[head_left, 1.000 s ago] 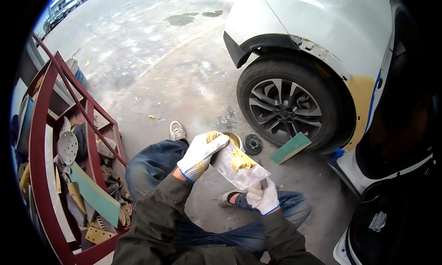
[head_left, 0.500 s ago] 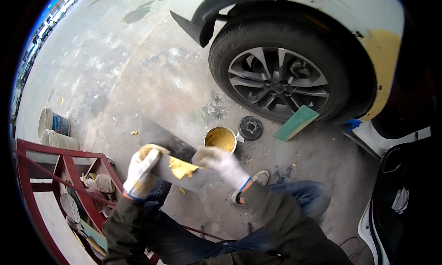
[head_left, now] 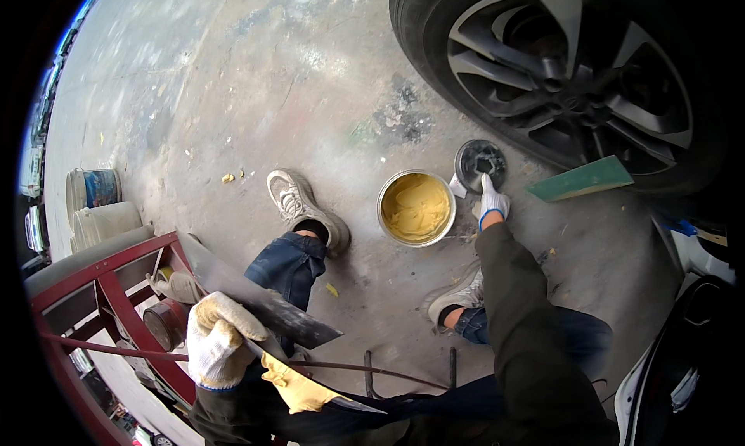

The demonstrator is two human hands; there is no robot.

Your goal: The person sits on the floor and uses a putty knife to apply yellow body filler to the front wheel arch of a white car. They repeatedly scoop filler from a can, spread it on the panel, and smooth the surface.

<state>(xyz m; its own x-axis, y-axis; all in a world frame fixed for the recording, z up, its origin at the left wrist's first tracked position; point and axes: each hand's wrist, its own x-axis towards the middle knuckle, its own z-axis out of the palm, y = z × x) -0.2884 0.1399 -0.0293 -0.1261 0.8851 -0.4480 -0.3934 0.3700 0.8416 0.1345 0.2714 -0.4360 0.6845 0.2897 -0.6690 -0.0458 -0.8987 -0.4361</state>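
Observation:
My left hand (head_left: 221, 341), in a white knit glove with yellow-stained fingers, is closed round flat metal putty spreaders. A dark, wide blade (head_left: 291, 310) slants away to the right, while a lower blade carries a thick lump of yellow putty (head_left: 295, 385). In its white glove, my right hand (head_left: 493, 203) reaches down to the floor, fingers at the near edge of a round black lid (head_left: 475, 160); its grip is partly hidden. Left of that lid stands an open round can (head_left: 382, 213) with yellow putty (head_left: 417, 205) inside.
A car wheel (head_left: 566, 97) stands at the upper right, a green board (head_left: 582, 180) leaning near it. My shoes (head_left: 299, 205) flank the can. At left are a red metal frame (head_left: 116, 291) and buckets (head_left: 105, 223). An open car door edge (head_left: 632, 392) lies lower right.
My right hand has left the spreaders and moved right and down to the black lid. The left hand has moved lower, still holding the spreaders. The view has tilted downward.

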